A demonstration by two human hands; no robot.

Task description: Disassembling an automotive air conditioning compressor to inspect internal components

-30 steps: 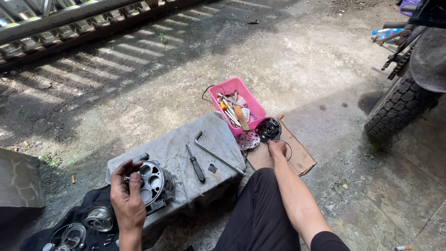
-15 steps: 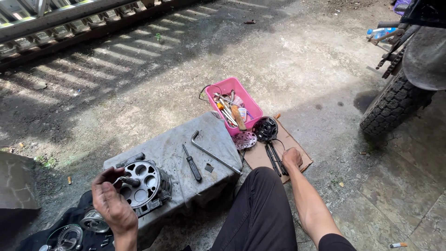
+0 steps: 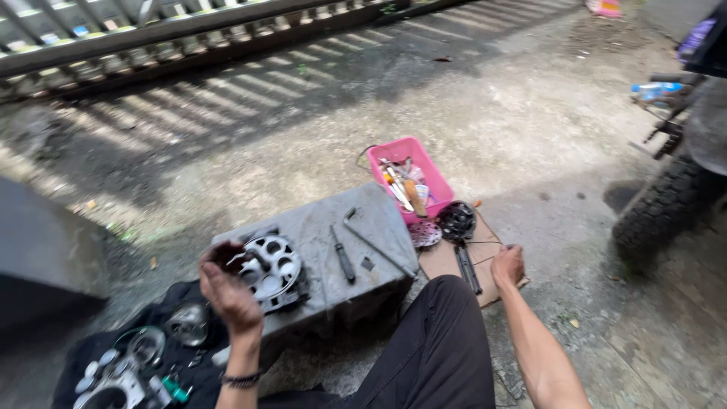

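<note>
My left hand (image 3: 227, 291) curls over the left rim of a round metal part with several holes (image 3: 276, 265), which lies on a grey concrete block (image 3: 371, 220). A black-handled screwdriver (image 3: 344, 259) and a bent metal wrench (image 3: 375, 244) lie on the same block. My right hand (image 3: 507, 265) rests with curled fingers on the right edge of a cardboard sheet (image 3: 439, 261), beside a long black tool (image 3: 467, 269). Whether that hand holds anything is unclear. A black round part (image 3: 457, 221) and a perforated disc (image 3: 424, 235) sit at the sheet's far end.
A pink basket (image 3: 428, 163) of tools stands behind the block. A black cloth (image 3: 98, 348) with several metal parts lies at the lower left. A motorcycle tyre (image 3: 663, 208) stands to the right, and a railing (image 3: 151, 34) runs along the back. My black-trousered leg (image 3: 432, 348) lies between block and cardboard.
My right hand has drawn back from the black round part to the cardboard's right edge. My left hand has closed onto the holed metal part's rim. The view has shifted.
</note>
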